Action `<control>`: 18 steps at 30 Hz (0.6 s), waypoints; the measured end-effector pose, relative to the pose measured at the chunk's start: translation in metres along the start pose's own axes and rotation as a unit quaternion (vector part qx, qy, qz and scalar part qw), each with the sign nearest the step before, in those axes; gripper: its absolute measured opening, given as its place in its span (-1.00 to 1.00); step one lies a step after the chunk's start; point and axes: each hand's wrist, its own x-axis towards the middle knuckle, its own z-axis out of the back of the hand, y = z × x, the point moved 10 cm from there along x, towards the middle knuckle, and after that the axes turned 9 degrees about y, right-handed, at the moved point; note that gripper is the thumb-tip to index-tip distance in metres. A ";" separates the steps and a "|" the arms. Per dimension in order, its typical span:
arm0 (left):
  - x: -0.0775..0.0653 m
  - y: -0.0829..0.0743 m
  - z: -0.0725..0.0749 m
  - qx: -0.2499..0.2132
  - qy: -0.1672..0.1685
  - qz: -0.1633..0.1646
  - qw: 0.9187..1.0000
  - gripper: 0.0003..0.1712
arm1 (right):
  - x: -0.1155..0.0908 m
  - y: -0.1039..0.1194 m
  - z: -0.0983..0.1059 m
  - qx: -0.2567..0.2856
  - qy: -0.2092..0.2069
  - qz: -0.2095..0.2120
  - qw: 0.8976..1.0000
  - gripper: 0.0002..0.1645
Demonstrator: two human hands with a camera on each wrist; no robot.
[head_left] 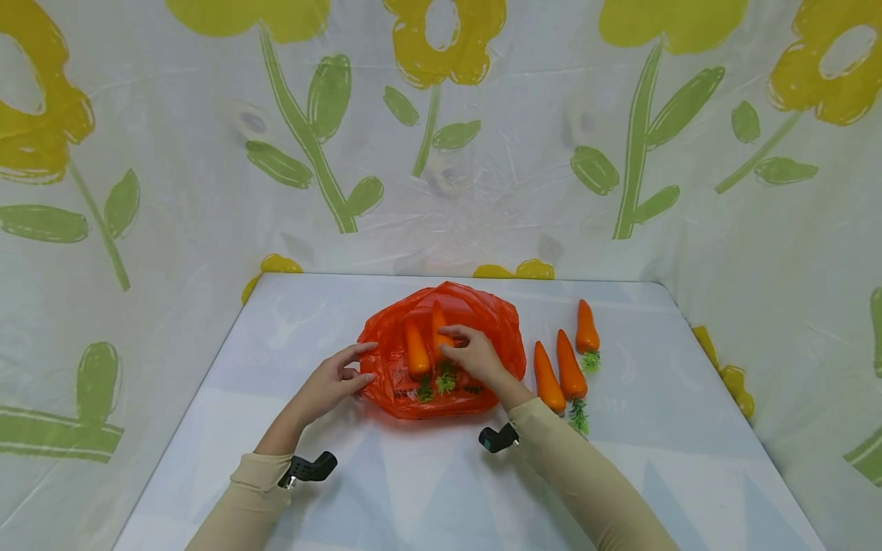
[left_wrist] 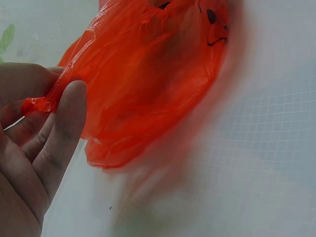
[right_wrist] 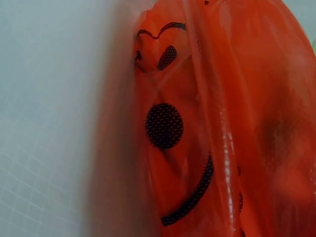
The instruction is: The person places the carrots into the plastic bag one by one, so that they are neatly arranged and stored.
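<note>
A red plastic bag [head_left: 386, 325] lies spread on the table, its mouth wide. Two orange toy carrots with green tops rest in it: one carrot [head_left: 416, 348] on the left, another carrot [head_left: 438, 315] beside it. My left hand [head_left: 338, 376] pinches the bag's left edge between thumb and fingers; the left wrist view shows the gathered film [left_wrist: 74, 69] there. Over the bag, my right hand [head_left: 477, 356] has its thumb and index fingertips at the right-hand carrot; I cannot tell whether they grip it. In the right wrist view, the bag's printed side [right_wrist: 185, 123] hides that hand.
To the right of the bag lie three more carrots: a near carrot [head_left: 548, 383], a middle carrot [head_left: 570, 367] and a far carrot [head_left: 586, 327]. The white table [head_left: 386, 490] ends at a flower-printed curtain [head_left: 496, 176] behind it.
</note>
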 end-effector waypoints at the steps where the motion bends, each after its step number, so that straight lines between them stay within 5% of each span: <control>1: 0.000 0.000 0.000 0.000 0.000 0.000 1.000 -0.36 | 0.001 -0.001 -0.001 0.001 0.005 -0.002 1.000 -0.55; 18: 0.000 -0.001 0.000 0.003 0.001 -0.007 1.000 -0.35 | 0.001 -0.003 -0.020 -0.032 0.055 -0.006 0.998 -0.54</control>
